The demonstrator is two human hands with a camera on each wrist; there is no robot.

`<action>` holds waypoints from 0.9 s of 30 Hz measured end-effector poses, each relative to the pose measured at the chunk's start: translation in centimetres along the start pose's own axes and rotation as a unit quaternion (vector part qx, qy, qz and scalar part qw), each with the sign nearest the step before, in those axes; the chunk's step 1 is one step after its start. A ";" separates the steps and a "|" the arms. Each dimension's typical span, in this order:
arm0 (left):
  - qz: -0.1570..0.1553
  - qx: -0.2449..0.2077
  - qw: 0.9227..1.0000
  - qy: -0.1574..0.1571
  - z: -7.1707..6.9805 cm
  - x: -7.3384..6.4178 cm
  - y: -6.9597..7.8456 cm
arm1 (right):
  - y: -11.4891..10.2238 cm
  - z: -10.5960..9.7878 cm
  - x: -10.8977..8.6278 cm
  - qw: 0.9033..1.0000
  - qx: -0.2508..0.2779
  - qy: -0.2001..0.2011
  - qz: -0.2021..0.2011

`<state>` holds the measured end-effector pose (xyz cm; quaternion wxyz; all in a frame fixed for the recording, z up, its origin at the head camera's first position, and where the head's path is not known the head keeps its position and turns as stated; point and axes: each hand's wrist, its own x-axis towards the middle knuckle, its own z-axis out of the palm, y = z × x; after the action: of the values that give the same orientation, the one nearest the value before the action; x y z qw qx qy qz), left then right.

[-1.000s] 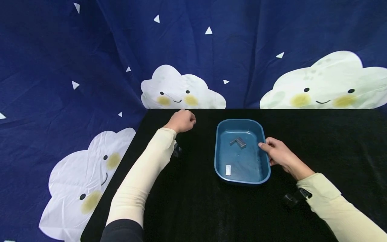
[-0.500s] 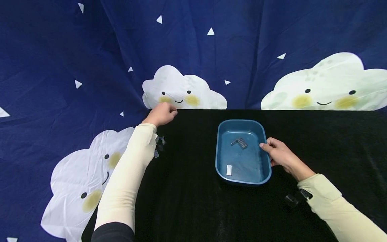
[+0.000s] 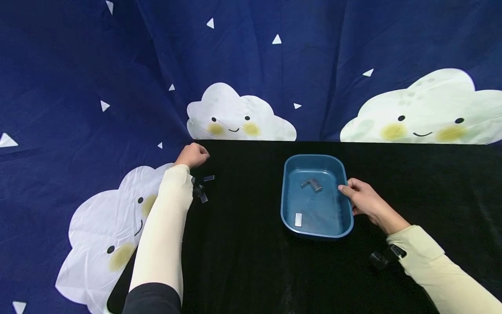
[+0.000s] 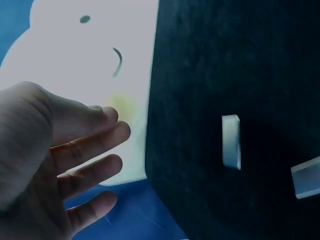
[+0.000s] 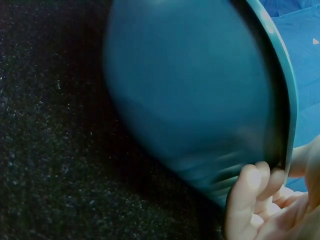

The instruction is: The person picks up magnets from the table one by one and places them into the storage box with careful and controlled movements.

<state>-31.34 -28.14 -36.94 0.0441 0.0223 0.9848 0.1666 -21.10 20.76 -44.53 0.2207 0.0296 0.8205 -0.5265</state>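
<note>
At the far left of the table my left hand hovers near small silver bars. In the left wrist view its fingers are relaxed, the thumb close to the index fingertip, with nothing between them. One silver bar lies on the black cloth beside the hand, and a second bar is cut by the view's edge. My right hand grips the right rim of a blue plastic tub, thumb over the rim and fingers outside. Inside the tub are a cluster of grey bars and a single silver bar.
Black cloth covers the table, whose left edge runs beneath the left forearm. A blue curtain with printed clouds hangs behind and on the left. Dark cameras are strapped at both wrists.
My left hand has moved left, away from the tub, and the silver bars on the cloth have come into sight. The right hand keeps its grip and the tub stays put.
</note>
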 end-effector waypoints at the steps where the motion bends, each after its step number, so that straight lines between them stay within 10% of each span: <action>1: -0.008 -0.002 1.000 0.000 0.1 0.1 -0.4 | 0.0 0.0 0.0 1.000 -0.001 0.001 0.001; 9: -0.040 -0.025 0.998 0.035 1.0 0.4 -2.0 | -0.1 0.0 -0.1 1.000 0.002 0.006 -0.002; 27: -0.070 -0.029 0.996 -0.038 4.3 -1.1 -4.6 | -0.1 0.0 -0.3 1.000 -0.003 0.003 -0.009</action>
<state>-29.94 -31.13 -42.37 0.0936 -0.0416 0.9764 0.1903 -20.85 20.78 -44.31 0.2134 0.0231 0.8231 -0.5257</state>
